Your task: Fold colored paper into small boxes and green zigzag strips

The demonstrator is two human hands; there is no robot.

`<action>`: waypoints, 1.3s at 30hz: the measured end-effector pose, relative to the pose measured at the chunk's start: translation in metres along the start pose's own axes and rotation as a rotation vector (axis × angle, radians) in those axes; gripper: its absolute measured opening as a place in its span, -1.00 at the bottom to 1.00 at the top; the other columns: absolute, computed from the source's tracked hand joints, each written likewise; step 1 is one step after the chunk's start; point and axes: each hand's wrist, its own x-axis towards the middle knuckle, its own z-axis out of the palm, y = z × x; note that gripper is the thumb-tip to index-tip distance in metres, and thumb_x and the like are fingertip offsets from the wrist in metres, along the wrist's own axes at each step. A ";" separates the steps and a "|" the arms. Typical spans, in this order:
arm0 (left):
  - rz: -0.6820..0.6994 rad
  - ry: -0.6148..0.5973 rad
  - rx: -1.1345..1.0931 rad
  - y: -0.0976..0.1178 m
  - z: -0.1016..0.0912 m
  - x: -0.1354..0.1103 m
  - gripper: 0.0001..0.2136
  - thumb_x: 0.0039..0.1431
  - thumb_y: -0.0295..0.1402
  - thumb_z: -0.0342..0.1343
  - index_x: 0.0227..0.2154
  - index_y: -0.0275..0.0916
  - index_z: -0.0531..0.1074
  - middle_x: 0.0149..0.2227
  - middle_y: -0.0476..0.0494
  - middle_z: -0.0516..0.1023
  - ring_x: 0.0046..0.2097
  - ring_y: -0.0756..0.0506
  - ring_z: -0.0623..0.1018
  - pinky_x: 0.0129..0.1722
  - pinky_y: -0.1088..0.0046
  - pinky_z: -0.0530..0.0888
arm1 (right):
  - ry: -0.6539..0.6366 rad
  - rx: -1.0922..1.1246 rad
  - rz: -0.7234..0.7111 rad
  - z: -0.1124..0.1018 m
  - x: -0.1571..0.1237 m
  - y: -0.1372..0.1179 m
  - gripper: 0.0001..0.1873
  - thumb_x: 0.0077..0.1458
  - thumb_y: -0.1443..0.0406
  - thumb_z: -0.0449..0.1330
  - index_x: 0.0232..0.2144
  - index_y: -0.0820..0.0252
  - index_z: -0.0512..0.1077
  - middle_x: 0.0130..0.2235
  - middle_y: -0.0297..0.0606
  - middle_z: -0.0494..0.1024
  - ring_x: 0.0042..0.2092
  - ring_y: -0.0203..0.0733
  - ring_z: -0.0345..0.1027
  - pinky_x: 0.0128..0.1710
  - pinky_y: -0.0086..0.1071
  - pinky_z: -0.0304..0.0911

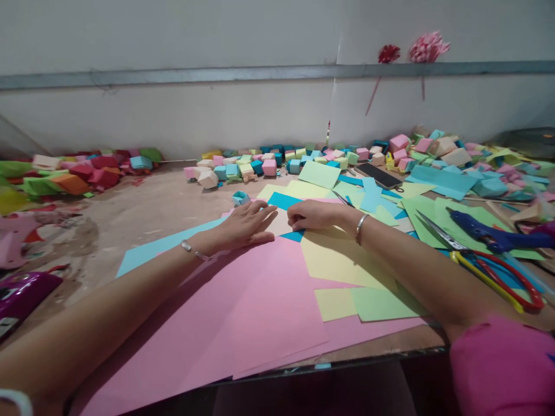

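Observation:
My left hand (251,222) lies palm down with its fingers stretched out, at the left edge of a small peach paper (280,223). Curled fingers of my right hand (314,215) are closed at the right edge of that same piece; the fingertips are partly hidden. Blue paper (284,200) shows behind and below the peach piece. Under both hands spread large pink sheets (273,300), with a pale yellow sheet (342,260) beneath my right wrist. A small folded blue paper box (240,198) stands just beyond my left hand.
Red-and-yellow-handled scissors (477,260) and a blue glue gun (494,231) lie right of my right forearm. A phone (378,175) sits farther back. Many folded paper cubes (269,167) line the wall. At left are a pink glue gun (17,237) and a purple device (28,294).

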 end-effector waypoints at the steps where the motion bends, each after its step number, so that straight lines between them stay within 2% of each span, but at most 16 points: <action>1: -0.013 0.009 0.003 -0.002 0.001 -0.003 -0.40 0.26 -0.02 -0.01 0.24 -0.26 0.12 0.14 -0.44 0.27 0.17 -0.34 0.29 0.09 0.11 0.28 | 0.006 0.003 -0.004 0.000 0.000 0.001 -0.93 0.11 0.30 0.17 -0.30 0.16 0.41 -0.18 -0.23 0.55 -0.21 -0.20 0.34 -0.29 -0.40 0.15; 5: -0.118 0.004 -0.048 -0.015 0.004 -0.025 -0.32 0.21 0.00 0.04 0.28 -0.25 0.08 0.15 -0.44 0.29 0.16 -0.36 0.33 0.12 0.08 0.29 | 0.020 0.011 -0.008 0.000 -0.002 0.002 -0.93 0.11 0.29 0.17 -0.32 0.16 0.40 -0.19 -0.24 0.55 -0.24 -0.21 0.33 -0.32 -0.41 0.14; 9: -0.207 -0.007 -0.084 -0.032 0.005 -0.055 -0.29 0.19 0.03 0.04 0.31 -0.22 0.04 0.20 -0.42 0.25 0.20 -0.38 0.29 0.16 0.05 0.27 | 0.011 0.018 -0.001 0.000 -0.003 0.002 -0.92 0.13 0.27 0.16 -0.31 0.15 0.40 -0.18 -0.23 0.54 -0.23 -0.22 0.33 -0.33 -0.42 0.13; 13: -0.269 -0.035 -0.074 -0.044 -0.003 -0.086 -0.26 0.19 0.03 0.02 0.33 -0.21 -0.01 0.19 -0.42 0.26 0.18 -0.37 0.32 0.13 0.07 0.31 | 0.007 0.011 0.001 0.001 -0.001 0.002 -0.95 0.12 0.30 0.18 -0.32 0.15 0.42 -0.20 -0.24 0.54 -0.23 -0.22 0.33 -0.32 -0.41 0.13; 16: -0.300 -0.028 -0.104 -0.044 -0.012 -0.097 -0.26 0.16 0.04 0.05 0.32 -0.17 0.04 0.15 -0.37 0.30 0.15 -0.34 0.37 0.10 0.13 0.35 | 0.006 0.010 -0.002 0.001 0.001 0.002 -0.97 0.11 0.33 0.19 -0.34 0.16 0.42 -0.21 -0.23 0.54 -0.24 -0.22 0.33 -0.31 -0.41 0.14; 18: -0.325 0.018 -0.155 -0.036 -0.017 -0.091 -0.35 0.16 0.02 0.04 0.25 -0.18 0.19 0.10 -0.34 0.36 0.10 -0.29 0.42 0.06 0.17 0.38 | 0.013 0.025 -0.009 0.001 0.002 0.002 -0.97 0.09 0.33 0.19 -0.36 0.17 0.42 -0.22 -0.23 0.55 -0.24 -0.22 0.34 -0.31 -0.41 0.14; 21: -0.403 0.118 -0.210 -0.015 -0.020 -0.065 -0.57 0.21 -0.04 -0.05 -0.09 -0.23 0.49 -0.09 -0.30 0.49 -0.08 -0.23 0.50 -0.07 0.22 0.42 | 0.034 0.038 -0.031 0.003 0.001 0.002 -0.97 0.07 0.33 0.20 -0.38 0.18 0.42 -0.25 -0.23 0.55 -0.26 -0.22 0.34 -0.32 -0.42 0.15; 23: -0.479 0.136 -0.206 0.001 -0.020 -0.042 -0.60 0.10 0.02 0.07 -0.28 -0.23 0.54 -0.20 -0.25 0.54 -0.17 -0.23 0.51 -0.19 0.26 0.41 | 0.057 0.040 -0.060 0.006 0.000 0.003 -0.95 0.06 0.31 0.21 -0.37 0.18 0.44 -0.27 -0.25 0.56 -0.27 -0.24 0.35 -0.31 -0.43 0.15; 25: -0.524 0.147 -0.215 0.013 -0.018 -0.022 -0.66 -0.07 -0.01 0.22 -0.42 -0.21 0.52 -0.33 -0.18 0.55 -0.24 -0.22 0.50 -0.29 0.31 0.37 | 0.162 0.060 -0.086 0.011 -0.001 0.005 -0.93 0.06 0.29 0.21 -0.39 0.19 0.46 -0.32 -0.28 0.55 -0.29 -0.26 0.35 -0.30 -0.44 0.16; 26: -0.547 0.163 -0.222 0.018 -0.016 -0.014 -0.69 -0.14 -0.06 0.26 -0.47 -0.21 0.49 -0.38 -0.15 0.55 -0.29 -0.20 0.50 -0.35 0.34 0.34 | 0.285 0.084 -0.087 0.013 -0.001 0.007 -0.91 0.05 0.29 0.20 -0.42 0.20 0.46 -0.36 -0.29 0.54 -0.32 -0.26 0.34 -0.30 -0.43 0.16; 28: -0.590 0.203 -0.255 0.023 -0.013 -0.003 -0.81 -0.11 -0.19 0.23 -0.54 -0.20 0.43 -0.48 -0.08 0.52 -0.40 -0.14 0.47 -0.45 0.39 0.27 | 0.484 0.092 -0.054 0.016 0.001 0.012 -0.86 0.10 0.27 0.14 -0.42 0.22 0.45 -0.38 -0.27 0.51 -0.32 -0.25 0.32 -0.28 -0.40 0.15; 31: -0.583 0.280 -0.337 0.023 -0.008 0.007 -0.88 -0.03 -0.29 0.13 -0.56 -0.19 0.36 -0.55 -0.01 0.48 -0.47 -0.08 0.43 -0.48 0.42 0.24 | 0.703 0.102 -0.028 0.017 0.004 0.022 -0.78 0.18 0.22 0.05 -0.26 0.23 0.42 -0.27 -0.20 0.48 -0.25 -0.21 0.30 -0.22 -0.36 0.18; 34: -0.540 0.417 -0.409 0.020 -0.004 0.011 -0.89 0.06 -0.30 0.06 -0.51 -0.19 0.32 -0.48 -0.01 0.48 -0.43 -0.07 0.44 -0.43 0.42 0.27 | 0.863 0.221 -0.118 0.016 0.008 0.029 -0.73 0.14 0.14 0.12 -0.20 0.18 0.41 -0.27 -0.23 0.46 -0.26 -0.21 0.29 -0.24 -0.35 0.20; 36: -0.526 0.518 -0.457 0.018 0.000 0.010 -0.89 0.10 -0.29 0.03 -0.46 -0.18 0.32 -0.47 -0.01 0.46 -0.41 -0.06 0.43 -0.40 0.42 0.28 | 0.893 0.327 -0.168 0.017 0.009 0.032 -0.76 0.05 0.13 0.22 -0.30 0.17 0.44 -0.33 -0.28 0.45 -0.30 -0.22 0.27 -0.27 -0.35 0.18; 39: -0.522 0.651 -0.556 0.015 0.006 0.008 -0.85 0.16 -0.22 0.03 -0.42 -0.18 0.31 -0.51 0.02 0.43 -0.45 -0.04 0.42 -0.42 0.44 0.31 | 0.875 0.439 -0.148 0.020 0.010 0.034 -0.80 -0.08 0.20 0.29 -0.55 0.17 0.38 -0.48 -0.37 0.37 -0.39 -0.26 0.20 -0.35 -0.36 0.11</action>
